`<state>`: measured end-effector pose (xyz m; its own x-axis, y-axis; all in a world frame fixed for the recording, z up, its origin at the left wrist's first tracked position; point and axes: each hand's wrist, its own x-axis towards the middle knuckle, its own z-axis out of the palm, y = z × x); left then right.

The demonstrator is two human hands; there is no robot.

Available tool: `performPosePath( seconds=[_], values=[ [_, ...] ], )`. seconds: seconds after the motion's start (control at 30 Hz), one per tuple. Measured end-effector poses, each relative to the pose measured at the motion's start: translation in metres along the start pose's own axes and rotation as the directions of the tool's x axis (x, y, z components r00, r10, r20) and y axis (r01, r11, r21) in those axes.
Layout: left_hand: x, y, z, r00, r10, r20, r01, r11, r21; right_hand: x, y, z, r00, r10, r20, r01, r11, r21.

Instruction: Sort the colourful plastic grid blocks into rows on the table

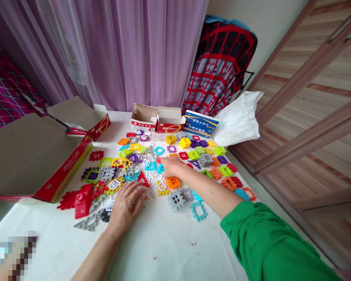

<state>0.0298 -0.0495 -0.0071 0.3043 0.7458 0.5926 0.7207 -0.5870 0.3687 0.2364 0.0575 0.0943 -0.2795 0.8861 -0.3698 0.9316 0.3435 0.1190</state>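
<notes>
My left hand (127, 205) lies palm down at the near edge of the pile, fingers loosely spread over white lattice pieces (114, 184). My right hand (172, 167) reaches into the middle of the pile with its fingers bent down and together. Their tips are beside a red piece and a blue block piece (160, 168); what they hold, if anything, is hidden. Just below that hand sits an orange notched block (173, 182). A grey notched cube (176, 200) and a turquoise frame piece (198, 211) lie nearer to me.
Large open carton (73, 164) at left, another box (101, 125) behind it. Two small open boxes (171, 124), a blue box (200, 124) and a white bag (236, 121) line the back. A red block (83, 201) lies left of my left hand. A wooden wardrobe (316, 97) stands at right.
</notes>
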Motion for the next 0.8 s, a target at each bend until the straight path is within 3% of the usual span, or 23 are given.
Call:
performPosePath(
  seconds=[0.2, 0.5, 0.8],
  values=[
    [0.001, 0.001, -0.001, 1.000, 0.013, -0.008, -0.013, 1.000, 0.016, 0.002, 0.007, 0.005, 1.000, -0.028, 0.004, 0.028, 1.000, -0.005],
    [0.000, 0.000, -0.002, 1.000, 0.015, 0.008, -0.015, 0.999, 0.041, 0.026, 0.052, 0.013, 0.974, -0.225, -0.026, 0.225, 0.974, -0.012],
    [0.001, 0.002, -0.002, 1.000, 0.014, -0.023, -0.013, 0.999, 0.042, 0.031, 0.053, 0.013, 0.972, -0.235, 0.023, 0.235, 0.971, -0.032]
  ],
)
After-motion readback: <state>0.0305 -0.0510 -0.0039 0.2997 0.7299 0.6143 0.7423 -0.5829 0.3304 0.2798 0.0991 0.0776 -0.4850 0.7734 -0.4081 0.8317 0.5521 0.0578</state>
